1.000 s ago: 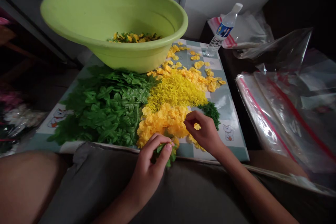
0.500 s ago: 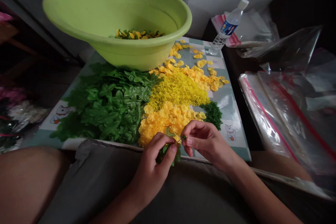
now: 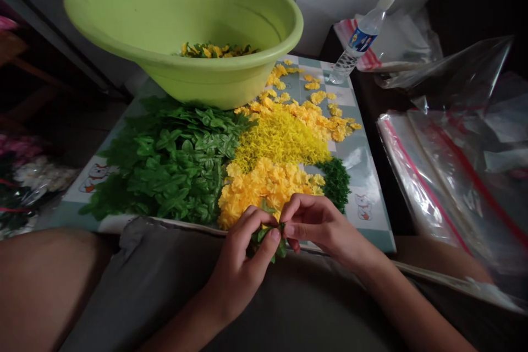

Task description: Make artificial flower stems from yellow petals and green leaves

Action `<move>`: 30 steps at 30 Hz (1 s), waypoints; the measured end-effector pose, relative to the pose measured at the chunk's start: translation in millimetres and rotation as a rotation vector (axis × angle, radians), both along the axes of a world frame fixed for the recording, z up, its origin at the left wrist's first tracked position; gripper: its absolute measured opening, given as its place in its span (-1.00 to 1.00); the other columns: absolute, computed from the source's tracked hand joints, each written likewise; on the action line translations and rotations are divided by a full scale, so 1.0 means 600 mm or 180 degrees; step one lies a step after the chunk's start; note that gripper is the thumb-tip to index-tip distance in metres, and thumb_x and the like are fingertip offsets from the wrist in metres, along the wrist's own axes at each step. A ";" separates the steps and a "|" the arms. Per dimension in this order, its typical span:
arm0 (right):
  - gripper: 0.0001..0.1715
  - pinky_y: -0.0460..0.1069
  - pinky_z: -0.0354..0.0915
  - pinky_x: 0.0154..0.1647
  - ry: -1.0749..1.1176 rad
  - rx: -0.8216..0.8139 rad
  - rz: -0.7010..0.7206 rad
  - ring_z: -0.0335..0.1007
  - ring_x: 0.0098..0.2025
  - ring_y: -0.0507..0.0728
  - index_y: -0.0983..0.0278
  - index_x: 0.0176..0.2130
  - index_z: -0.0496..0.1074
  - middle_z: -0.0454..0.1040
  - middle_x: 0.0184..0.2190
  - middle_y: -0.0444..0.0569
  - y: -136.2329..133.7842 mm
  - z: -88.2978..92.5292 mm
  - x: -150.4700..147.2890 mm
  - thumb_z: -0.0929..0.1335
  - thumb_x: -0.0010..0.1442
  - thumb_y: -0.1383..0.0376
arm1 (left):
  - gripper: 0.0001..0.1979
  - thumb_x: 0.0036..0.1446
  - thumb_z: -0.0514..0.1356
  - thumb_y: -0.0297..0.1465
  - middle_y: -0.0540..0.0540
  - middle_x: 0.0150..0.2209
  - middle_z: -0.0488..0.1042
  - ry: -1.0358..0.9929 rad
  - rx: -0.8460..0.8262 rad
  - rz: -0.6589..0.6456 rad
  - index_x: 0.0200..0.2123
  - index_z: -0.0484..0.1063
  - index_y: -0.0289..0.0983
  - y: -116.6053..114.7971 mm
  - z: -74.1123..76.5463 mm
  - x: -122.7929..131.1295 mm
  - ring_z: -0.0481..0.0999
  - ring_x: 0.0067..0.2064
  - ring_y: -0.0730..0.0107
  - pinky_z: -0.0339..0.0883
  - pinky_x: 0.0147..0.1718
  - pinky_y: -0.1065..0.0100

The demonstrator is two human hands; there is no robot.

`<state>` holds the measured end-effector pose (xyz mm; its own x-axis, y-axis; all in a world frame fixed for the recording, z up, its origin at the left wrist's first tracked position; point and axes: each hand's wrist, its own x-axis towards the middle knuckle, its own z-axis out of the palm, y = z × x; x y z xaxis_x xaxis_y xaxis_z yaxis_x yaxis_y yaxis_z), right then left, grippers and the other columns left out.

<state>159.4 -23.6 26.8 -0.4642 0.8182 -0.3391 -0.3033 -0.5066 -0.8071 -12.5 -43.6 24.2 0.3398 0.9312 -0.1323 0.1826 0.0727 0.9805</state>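
Note:
My left hand is shut around a small bunch of green leaves at the board's near edge. My right hand comes in from the right, its fingertips pinching the top of that bunch. Just beyond my hands lies a heap of yellow paper-like blossoms. Behind it is a mound of fine yellow strands, with a large pile of green leaves to the left and dark green sprigs to the right. A lime-green plastic basin at the back holds mixed yellow and green pieces.
The pieces lie on a checkered board with cat prints. A plastic water bottle stands behind it, and clear zip bags lie to the right. Bagged pink and white flowers sit at the left. My grey-clad lap is below.
My right hand has moved left and now meets the bunch in my left hand. The view has shifted slightly.

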 end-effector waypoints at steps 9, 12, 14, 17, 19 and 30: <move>-0.82 -0.10 0.08 -0.48 -0.0157 0.0231 0.0018 0.15 -0.49 -0.06 0.31 -0.43 0.42 0.31 -0.52 -0.18 -0.009 0.015 -0.015 0.50 -0.03 0.38 | -0.85 0.25 -0.01 -0.26 -0.02 -0.29 0.33 -0.0351 -0.0414 -0.0054 -0.22 0.24 -0.19 -0.007 0.002 -0.003 0.35 -0.23 0.32 0.21 -0.25 0.30; -0.82 -0.12 0.05 -0.52 -0.0101 0.0233 0.0044 0.12 -0.54 -0.08 0.31 -0.42 0.42 0.27 -0.57 -0.22 -0.014 0.008 -0.019 0.50 -0.03 0.40 | -0.88 0.22 0.02 -0.28 0.01 -0.35 0.31 -0.0392 -0.0565 0.0073 -0.29 0.25 -0.20 -0.008 -0.001 -0.002 0.32 -0.26 0.34 0.19 -0.27 0.31; -0.84 -0.15 0.01 -0.61 -0.0008 0.0203 0.0110 0.08 -0.61 -0.10 0.31 -0.40 0.41 0.23 -0.64 -0.26 -0.018 0.001 -0.020 0.48 0.01 0.40 | -0.90 0.18 0.04 -0.31 0.05 -0.41 0.26 -0.0447 -0.0544 0.0196 -0.35 0.23 -0.20 -0.010 -0.005 -0.002 0.27 -0.33 0.39 0.16 -0.34 0.35; -0.87 -0.18 -0.08 -0.72 0.0157 0.0152 0.0181 0.00 -0.70 -0.12 0.29 -0.37 0.39 0.19 -0.72 -0.31 -0.023 -0.010 -0.022 0.45 0.07 0.39 | -0.91 0.12 0.06 -0.34 0.07 -0.44 0.18 -0.0497 -0.0379 0.0384 -0.40 0.21 -0.19 -0.013 -0.013 -0.003 0.19 -0.38 0.43 0.13 -0.40 0.38; -0.84 -0.19 -0.11 -0.75 0.0236 0.0076 0.0236 -0.04 -0.73 -0.13 0.27 -0.36 0.37 0.19 -0.73 -0.32 -0.027 -0.016 -0.025 0.45 0.07 0.39 | -0.92 0.09 0.07 -0.35 0.08 -0.44 0.15 -0.0552 -0.0285 0.0470 -0.41 0.19 -0.19 -0.016 -0.018 -0.003 0.16 -0.38 0.43 0.12 -0.41 0.40; -0.83 -0.16 0.08 -0.68 -0.1280 0.0900 0.0621 0.12 -0.68 -0.07 0.27 -0.38 0.39 0.26 -0.68 -0.24 0.011 -0.021 0.019 0.37 0.12 0.20 | -0.90 0.12 0.07 -0.41 0.07 -0.32 0.32 -0.0311 -0.0257 0.0538 -0.28 0.31 -0.10 -0.015 -0.012 0.001 0.31 -0.28 0.44 0.22 -0.30 0.44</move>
